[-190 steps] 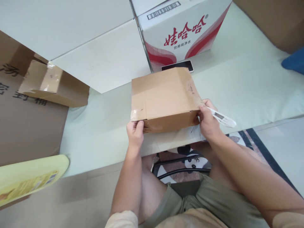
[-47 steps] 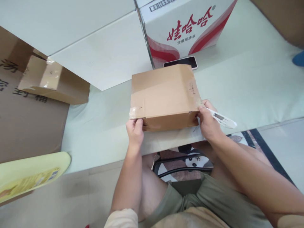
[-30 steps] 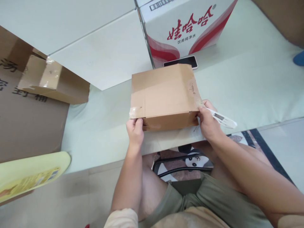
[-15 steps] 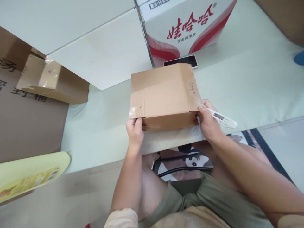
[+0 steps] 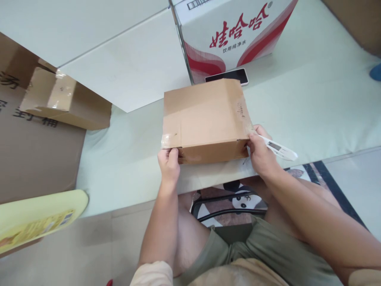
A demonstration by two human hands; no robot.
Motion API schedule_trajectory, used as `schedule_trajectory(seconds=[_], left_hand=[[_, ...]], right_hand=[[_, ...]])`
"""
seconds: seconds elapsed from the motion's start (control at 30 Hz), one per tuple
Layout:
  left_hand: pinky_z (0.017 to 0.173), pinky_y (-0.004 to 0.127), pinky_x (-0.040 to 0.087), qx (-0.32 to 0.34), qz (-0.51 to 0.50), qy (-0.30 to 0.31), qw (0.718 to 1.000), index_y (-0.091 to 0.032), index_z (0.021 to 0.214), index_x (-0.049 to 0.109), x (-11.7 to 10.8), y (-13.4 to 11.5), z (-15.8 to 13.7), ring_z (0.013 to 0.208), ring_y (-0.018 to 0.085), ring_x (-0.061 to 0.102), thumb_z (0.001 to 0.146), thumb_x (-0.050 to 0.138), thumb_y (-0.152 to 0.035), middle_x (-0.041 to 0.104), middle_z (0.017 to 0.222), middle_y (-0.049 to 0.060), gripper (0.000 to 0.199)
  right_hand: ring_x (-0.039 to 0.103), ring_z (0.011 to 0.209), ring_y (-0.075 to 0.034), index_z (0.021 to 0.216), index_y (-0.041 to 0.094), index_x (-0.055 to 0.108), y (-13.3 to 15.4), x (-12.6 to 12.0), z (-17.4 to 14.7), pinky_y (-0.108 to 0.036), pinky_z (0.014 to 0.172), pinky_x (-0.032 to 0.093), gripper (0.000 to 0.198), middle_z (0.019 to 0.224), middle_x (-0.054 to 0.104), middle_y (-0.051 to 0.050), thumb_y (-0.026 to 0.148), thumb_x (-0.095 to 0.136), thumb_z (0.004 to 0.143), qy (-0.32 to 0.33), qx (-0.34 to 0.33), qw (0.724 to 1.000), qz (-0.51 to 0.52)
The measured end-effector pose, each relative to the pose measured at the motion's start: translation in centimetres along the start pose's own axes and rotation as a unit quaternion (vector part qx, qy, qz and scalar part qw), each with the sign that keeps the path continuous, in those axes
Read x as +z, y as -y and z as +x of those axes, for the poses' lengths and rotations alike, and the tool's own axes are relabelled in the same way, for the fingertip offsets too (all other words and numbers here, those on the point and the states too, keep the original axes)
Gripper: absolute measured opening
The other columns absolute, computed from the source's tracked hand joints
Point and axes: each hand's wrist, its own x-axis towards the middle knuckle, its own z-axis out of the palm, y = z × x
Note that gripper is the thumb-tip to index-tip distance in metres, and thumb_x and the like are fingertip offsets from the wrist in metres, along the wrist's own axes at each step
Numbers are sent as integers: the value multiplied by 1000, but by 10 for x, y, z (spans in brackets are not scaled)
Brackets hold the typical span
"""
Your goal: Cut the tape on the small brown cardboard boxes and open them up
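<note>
A brown cardboard box point(image 5: 205, 115) rests near the front edge of the cloth-covered table, with torn tape at its two near corners. My left hand point(image 5: 169, 163) pinches the near left corner, thumb towards the front face. At the near right corner, my right hand point(image 5: 262, 153) is closed on the box edge. That same hand also keeps hold of a white box cutter point(image 5: 281, 149), which sticks out to the right past the knuckles; the rest of it is hidden by the fingers. Whatever is inside the box is hidden.
Behind the box lies a phone point(image 5: 230, 76), against a white and red water carton point(image 5: 229, 43). A white panel point(image 5: 131, 59) stands at the back left. Further left are a small taped carton point(image 5: 68, 99), a large brown carton point(image 5: 38, 159) and a yellow container point(image 5: 41, 218).
</note>
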Motion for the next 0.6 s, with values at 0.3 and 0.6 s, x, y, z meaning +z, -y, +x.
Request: schedule_trajectory(seconds=[0.3,0.6], left_hand=[[44,22,38,19,-10,1,1000,-21,51,49,1,-1,1,45,11,45,66,55,-36,48,47,-3,23],[41,22,36,-50,-27,0,998,-20,57,54,-1,3,0,42,11,45,64,55,-37,50,47,-3,18]], right_hand=[[45,64,-15,80,26,47,1,1,-1,-31,60,33,26,71,48,3,46,58,93,-7,2,1000,24],[47,64,-16,83,27,45,3,3,-3,-30,60,37,29,70,48,3,52,54,94,-3,4,1000,-5]])
